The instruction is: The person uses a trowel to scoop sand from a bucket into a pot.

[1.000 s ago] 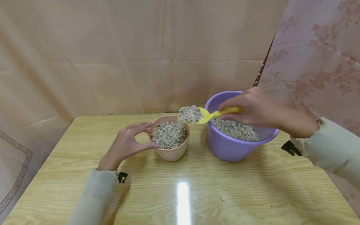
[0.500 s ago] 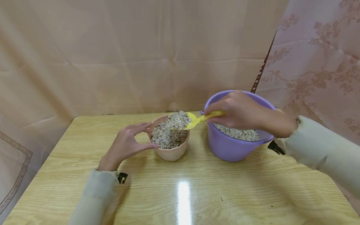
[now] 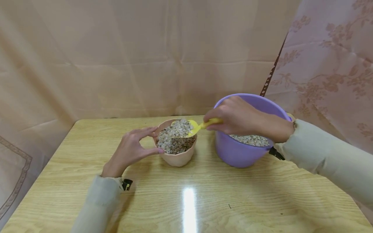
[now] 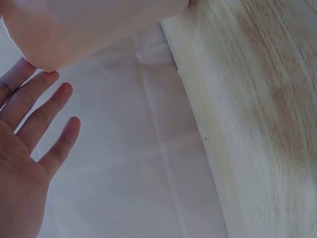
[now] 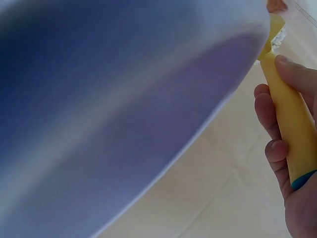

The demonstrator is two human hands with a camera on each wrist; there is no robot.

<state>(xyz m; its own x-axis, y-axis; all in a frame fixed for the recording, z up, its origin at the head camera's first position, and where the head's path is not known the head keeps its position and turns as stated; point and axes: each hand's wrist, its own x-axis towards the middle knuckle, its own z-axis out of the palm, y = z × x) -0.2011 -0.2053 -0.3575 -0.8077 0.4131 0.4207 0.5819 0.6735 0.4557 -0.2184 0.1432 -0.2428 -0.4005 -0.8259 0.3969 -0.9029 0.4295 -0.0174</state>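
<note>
A peach faceted pot (image 3: 178, 160), filled with small gravel (image 3: 176, 147), stands on the table. My left hand (image 3: 131, 150) holds its left side, thumb at the near rim and fingers at the far rim. In the left wrist view, fingertips touch the pot wall (image 4: 89, 29) while other fingers stand apart from it. My right hand (image 3: 233, 116) grips a small yellow shovel (image 3: 194, 128) by its handle. The shovel's blade, heaped with gravel, is over the pot. Its blue handle end (image 5: 303, 179) shows in the right wrist view.
Right of the pot stands a purple bucket (image 3: 236, 155) with more gravel (image 3: 252, 140) inside; my right forearm crosses above it. The wooden table (image 3: 157, 200) ends at a beige curtain (image 3: 131, 64) behind. A floral curtain (image 3: 329, 64) hangs at the right.
My right hand has moved left with the loaded shovel, from beside the bucket to over the pot, and the blade has come lower. My left hand has stayed on the pot.
</note>
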